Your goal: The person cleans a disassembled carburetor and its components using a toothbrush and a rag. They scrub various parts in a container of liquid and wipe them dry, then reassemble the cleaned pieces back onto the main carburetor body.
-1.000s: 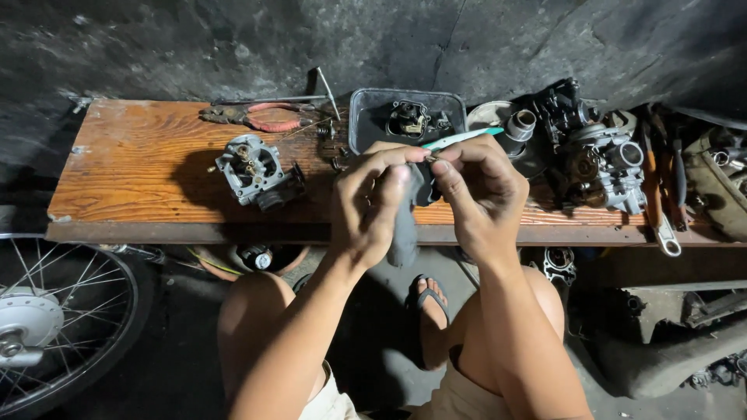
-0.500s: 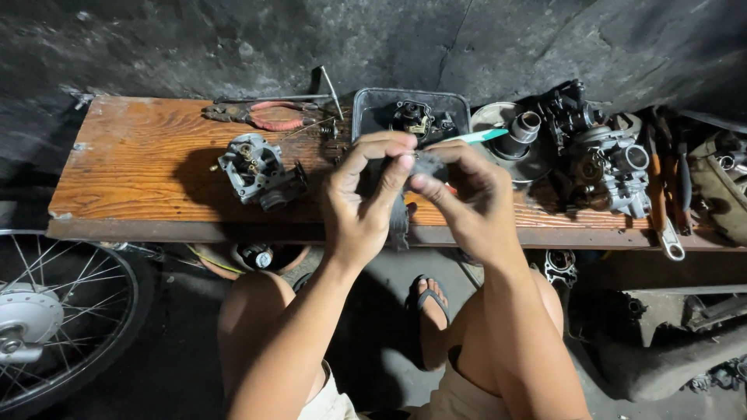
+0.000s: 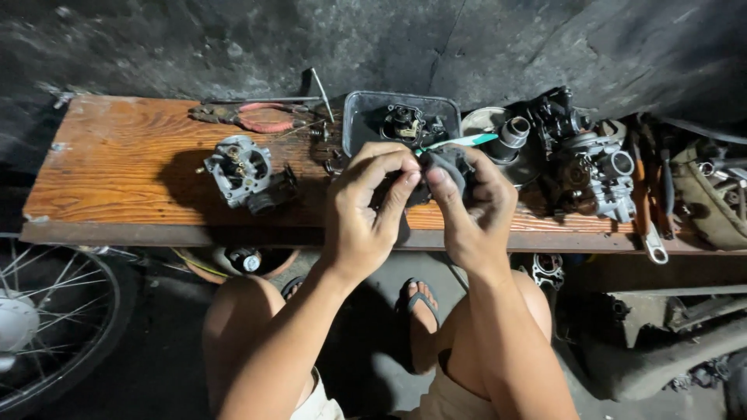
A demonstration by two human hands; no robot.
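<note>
- The left hand and the right hand meet over the near edge of the wooden surface, both closed around a small dark part held between them.
- The left fingers curl over the part's left side, thumb pressing from below; the right fingers wrap its right side. Both grips look tight, with no open hand.
- A teal-handled brush pokes out above the right hand; whether that hand also pinches it I cannot tell.
- The part sits in the air just above the surface's front edge, not resting on it, with bare knees and a sandalled foot directly beneath.
- On the surface: a grey carburettor body to the left, red-handled pliers behind it, a dark tray holding another small assembly, and a cluster of engine parts to the right.
- Risk, as I judge it: the part is held beyond the edge, so a slip of oily fingers would drop it past the knees onto the dark floor, where it would be hard to find.
- Small screws or springs could pop free under thumb pressure and roll off.
- A spoked wheel stands near the left knee, close enough to catch a falling piece.
</note>
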